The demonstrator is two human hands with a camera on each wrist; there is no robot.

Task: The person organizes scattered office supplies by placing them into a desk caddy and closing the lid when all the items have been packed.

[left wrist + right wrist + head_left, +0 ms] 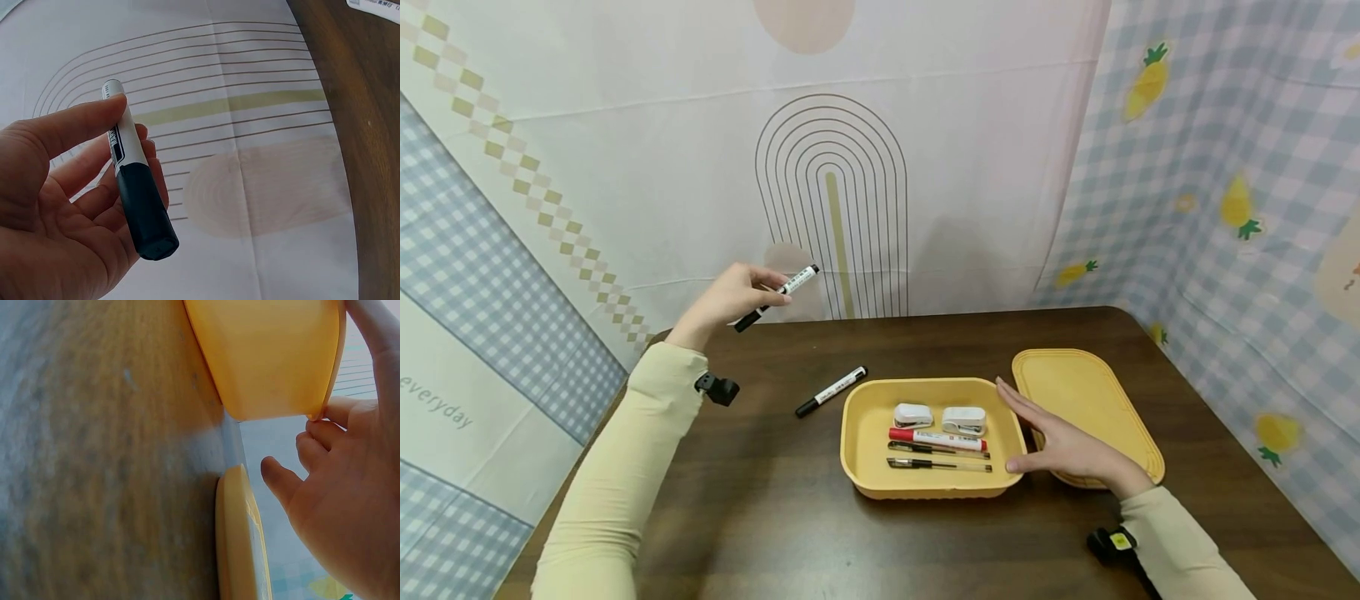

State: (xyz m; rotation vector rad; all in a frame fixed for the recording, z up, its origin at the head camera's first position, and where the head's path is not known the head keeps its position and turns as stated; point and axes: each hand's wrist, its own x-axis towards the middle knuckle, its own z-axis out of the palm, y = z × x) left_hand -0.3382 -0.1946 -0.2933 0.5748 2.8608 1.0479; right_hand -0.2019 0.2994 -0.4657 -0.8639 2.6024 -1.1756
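Observation:
Above the back left of the table, my left hand pinches a marker between thumb and fingers. The marker has a white barrel and a black end, and it slants up to the right in the head view. My right hand rests its spread thumb and fingers on the right rim of a yellow plastic box. Inside the box lie two small white staplers, a red-and-white marker and two black-capped pens. Seen in the right wrist view, fingertips touch the box's edge.
A second black-and-white marker lies on the brown table, left of the box. To the right, partly under my right hand in the head view, lies a flat yellow lid. Patterned cloth hangs behind the table.

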